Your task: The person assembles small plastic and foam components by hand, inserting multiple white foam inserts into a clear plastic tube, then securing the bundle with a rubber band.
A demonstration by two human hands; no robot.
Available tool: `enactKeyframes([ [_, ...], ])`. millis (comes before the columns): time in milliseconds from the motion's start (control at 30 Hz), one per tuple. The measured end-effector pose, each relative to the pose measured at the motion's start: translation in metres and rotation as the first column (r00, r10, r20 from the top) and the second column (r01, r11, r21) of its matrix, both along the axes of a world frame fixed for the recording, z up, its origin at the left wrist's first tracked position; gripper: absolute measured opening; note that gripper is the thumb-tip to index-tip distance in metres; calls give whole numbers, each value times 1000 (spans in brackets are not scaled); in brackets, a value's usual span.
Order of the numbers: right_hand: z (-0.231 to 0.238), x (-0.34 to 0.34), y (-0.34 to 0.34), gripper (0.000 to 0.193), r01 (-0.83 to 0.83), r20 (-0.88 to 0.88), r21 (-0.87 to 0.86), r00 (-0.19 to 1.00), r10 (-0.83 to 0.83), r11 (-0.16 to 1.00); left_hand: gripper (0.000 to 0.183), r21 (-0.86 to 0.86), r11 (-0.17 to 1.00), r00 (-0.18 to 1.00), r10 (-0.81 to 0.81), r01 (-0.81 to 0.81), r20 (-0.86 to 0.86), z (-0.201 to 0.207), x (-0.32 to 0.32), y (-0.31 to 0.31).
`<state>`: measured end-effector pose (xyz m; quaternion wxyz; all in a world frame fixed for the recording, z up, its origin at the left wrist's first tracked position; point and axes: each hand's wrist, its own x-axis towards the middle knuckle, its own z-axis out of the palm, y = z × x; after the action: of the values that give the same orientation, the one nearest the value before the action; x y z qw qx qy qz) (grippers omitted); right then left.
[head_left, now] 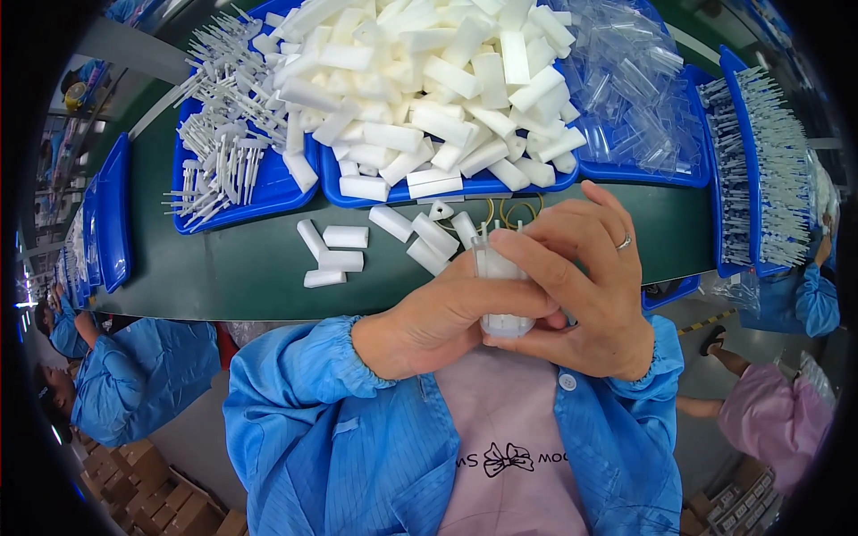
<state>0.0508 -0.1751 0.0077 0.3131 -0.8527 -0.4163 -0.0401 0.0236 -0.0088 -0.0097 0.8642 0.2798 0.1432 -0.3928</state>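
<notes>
Close in front of my chest, both hands are closed around a bundle of clear plastic tubes with white pieces inside. Thin white tips stick up from its top. My left hand wraps it from the left, thumb across its front. On the other side my right hand grips it with thumb and fingers, a ring on one finger. Much of the bundle is hidden by the fingers. Just beyond the hands lie several loose white foam blocks and yellowish rubber bands on the green table.
A blue tray heaped with white foam blocks stands in the middle. Left of it, a blue tray holds thin white sticks; right, another holds clear plastic tubes. A tilted blue tray of white sticks stands far right. Other people sit on both sides.
</notes>
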Motion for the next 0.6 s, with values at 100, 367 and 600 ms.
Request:
enactKeyframes([
  [100, 0, 7, 2, 68, -4, -176, 177, 984, 35, 984, 32, -18, 1000, 998, -6, 7, 56, -11, -1, 6],
  [367, -51, 26, -22, 16, 203, -127, 106, 974, -189, 973, 48, -87, 936, 878, 350, -341, 328, -7, 1, 47],
  [600, -78, 22, -19, 17, 154, 168, -38, 975, -146, 987, 35, 150, 791, 697, 410, -592, 588, -3, -5, 48],
])
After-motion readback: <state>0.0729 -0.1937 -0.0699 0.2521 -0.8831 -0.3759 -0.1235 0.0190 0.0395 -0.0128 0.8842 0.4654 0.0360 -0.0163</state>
